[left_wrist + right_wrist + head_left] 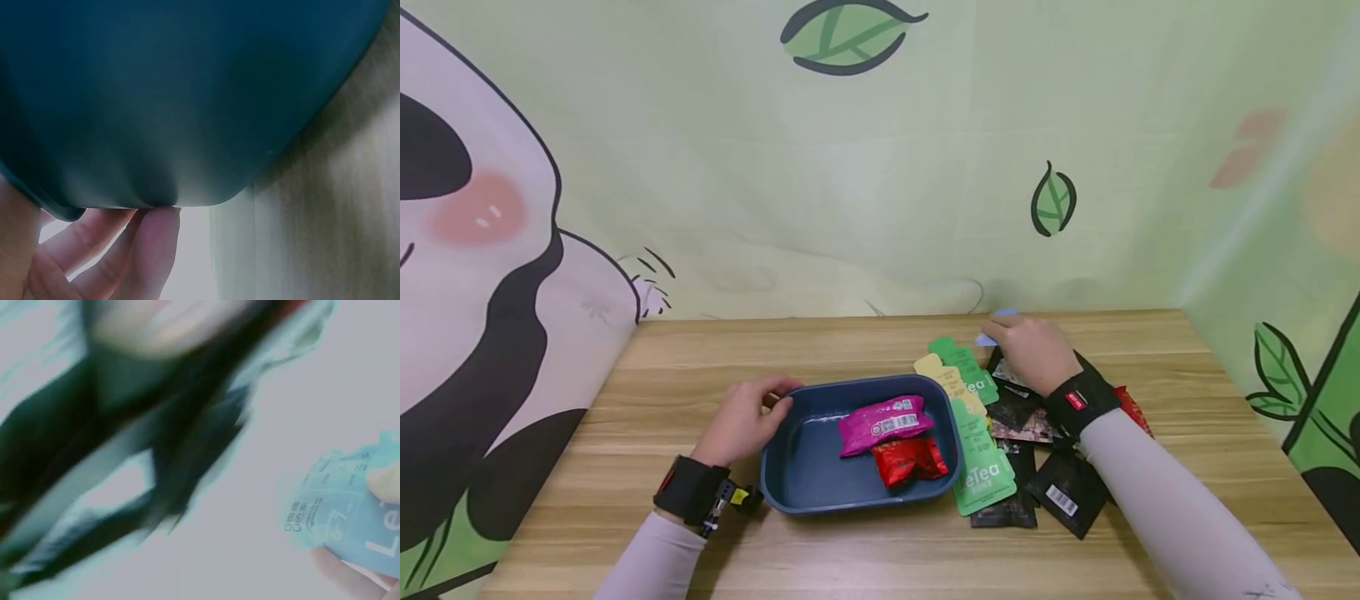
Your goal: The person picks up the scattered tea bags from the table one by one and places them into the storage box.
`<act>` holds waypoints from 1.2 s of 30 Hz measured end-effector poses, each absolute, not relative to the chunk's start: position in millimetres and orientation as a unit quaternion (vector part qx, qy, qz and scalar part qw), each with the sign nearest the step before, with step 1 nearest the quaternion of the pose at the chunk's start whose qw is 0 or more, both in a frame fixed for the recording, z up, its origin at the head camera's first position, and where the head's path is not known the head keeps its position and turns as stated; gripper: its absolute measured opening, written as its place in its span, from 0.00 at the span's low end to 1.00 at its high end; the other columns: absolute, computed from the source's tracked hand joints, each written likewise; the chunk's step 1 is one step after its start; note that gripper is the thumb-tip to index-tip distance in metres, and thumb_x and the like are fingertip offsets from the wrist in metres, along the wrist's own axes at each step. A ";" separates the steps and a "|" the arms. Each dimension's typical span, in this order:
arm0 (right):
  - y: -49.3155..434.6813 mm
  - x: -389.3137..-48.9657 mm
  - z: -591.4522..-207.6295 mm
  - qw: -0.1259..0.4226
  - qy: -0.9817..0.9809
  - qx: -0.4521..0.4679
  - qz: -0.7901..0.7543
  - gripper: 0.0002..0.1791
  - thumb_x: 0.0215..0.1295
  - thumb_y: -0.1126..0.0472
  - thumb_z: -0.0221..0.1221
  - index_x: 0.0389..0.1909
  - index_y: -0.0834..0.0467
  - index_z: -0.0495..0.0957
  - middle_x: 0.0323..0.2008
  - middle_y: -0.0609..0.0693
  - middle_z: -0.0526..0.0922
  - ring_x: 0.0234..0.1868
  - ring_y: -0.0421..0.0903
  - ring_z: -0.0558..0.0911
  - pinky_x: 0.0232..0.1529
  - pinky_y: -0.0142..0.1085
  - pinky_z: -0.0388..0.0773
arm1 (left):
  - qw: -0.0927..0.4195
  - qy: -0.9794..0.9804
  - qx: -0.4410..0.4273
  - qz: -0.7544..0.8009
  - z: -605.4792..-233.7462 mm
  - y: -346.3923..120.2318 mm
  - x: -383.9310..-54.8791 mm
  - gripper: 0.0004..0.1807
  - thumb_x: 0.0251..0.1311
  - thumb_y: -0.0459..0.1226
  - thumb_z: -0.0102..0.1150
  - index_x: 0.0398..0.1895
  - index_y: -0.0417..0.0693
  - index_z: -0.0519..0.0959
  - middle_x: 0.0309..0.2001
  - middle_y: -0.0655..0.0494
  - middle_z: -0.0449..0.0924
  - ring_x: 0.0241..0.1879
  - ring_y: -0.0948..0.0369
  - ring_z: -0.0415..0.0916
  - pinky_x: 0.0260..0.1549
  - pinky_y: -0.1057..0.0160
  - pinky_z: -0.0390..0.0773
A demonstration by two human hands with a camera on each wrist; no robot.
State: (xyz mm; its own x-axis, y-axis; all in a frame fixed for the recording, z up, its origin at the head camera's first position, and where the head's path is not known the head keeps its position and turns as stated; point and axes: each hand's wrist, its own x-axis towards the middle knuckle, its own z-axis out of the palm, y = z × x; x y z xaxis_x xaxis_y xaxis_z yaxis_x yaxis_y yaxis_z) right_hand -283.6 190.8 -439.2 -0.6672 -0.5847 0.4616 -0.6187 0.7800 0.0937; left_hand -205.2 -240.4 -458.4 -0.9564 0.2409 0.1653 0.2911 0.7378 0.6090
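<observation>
My left hand (741,421) grips the far left corner of a dark blue plastic tray (805,475). In the left wrist view, fingertips (156,228) touch the tray's outer wall (175,112). Inside the tray lie a magenta packet (883,425) and a red packet (910,462). Over at the table's back edge, my right hand (1036,354) pinches a light-blue tea packet (344,512) printed with white letters. Green tea packets (981,462) and a pale yellow one (951,379) overlap beside the tray's right side.
Several black packets (1070,492) are spread under and around my right wrist. A red packet (1135,408) shows partly behind the right wristband. The wooden table (655,400) meets a printed green backdrop (850,208) at its far edge.
</observation>
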 end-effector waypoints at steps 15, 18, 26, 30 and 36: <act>84.6 -197.6 -406.0 0.320 -0.823 0.464 0.070 0.21 0.64 0.64 0.60 0.58 0.58 0.82 0.54 0.55 0.84 0.54 0.53 0.82 0.54 0.42 0.76 | 0.040 -0.933 -0.144 -0.328 -457.9 -240.4 -205.6 0.14 0.67 0.40 0.56 0.52 0.52 0.83 0.42 0.57 0.83 0.40 0.58 0.80 0.37 0.61 0.80; 63.8 -182.5 -408.1 0.323 -0.807 0.489 0.071 0.21 0.64 0.63 0.62 0.58 0.57 0.82 0.54 0.53 0.84 0.54 0.50 0.83 0.55 0.40 0.75 | 0.037 -0.933 -0.143 -0.329 -458.7 -240.7 -206.1 0.14 0.67 0.41 0.56 0.52 0.53 0.83 0.43 0.57 0.83 0.40 0.58 0.79 0.37 0.61 0.80; 21.8 -158.5 -421.3 0.273 -0.805 0.526 0.041 0.18 0.70 0.59 0.56 0.59 0.54 0.81 0.55 0.49 0.83 0.55 0.46 0.82 0.57 0.38 0.74 | 0.035 -0.930 -0.146 -0.336 -459.9 -242.4 -206.9 0.14 0.67 0.41 0.56 0.53 0.53 0.83 0.43 0.58 0.83 0.40 0.59 0.79 0.38 0.60 0.80; 6.4 -154.9 -423.6 0.217 -0.822 0.526 0.029 0.20 0.70 0.55 0.56 0.60 0.52 0.81 0.56 0.48 0.83 0.55 0.44 0.82 0.57 0.36 0.73 | 0.034 -0.929 -0.149 -0.336 -459.8 -242.5 -206.1 0.14 0.67 0.41 0.56 0.53 0.53 0.83 0.43 0.58 0.83 0.41 0.59 0.79 0.37 0.62 0.80; -13.3 -157.1 -428.7 0.192 -0.828 0.526 0.014 0.19 0.70 0.54 0.56 0.58 0.50 0.82 0.54 0.47 0.84 0.52 0.42 0.82 0.54 0.34 0.75 | 0.036 -0.927 -0.152 -0.340 -458.9 -242.2 -205.7 0.14 0.67 0.40 0.56 0.53 0.52 0.83 0.44 0.56 0.84 0.41 0.58 0.79 0.35 0.62 0.79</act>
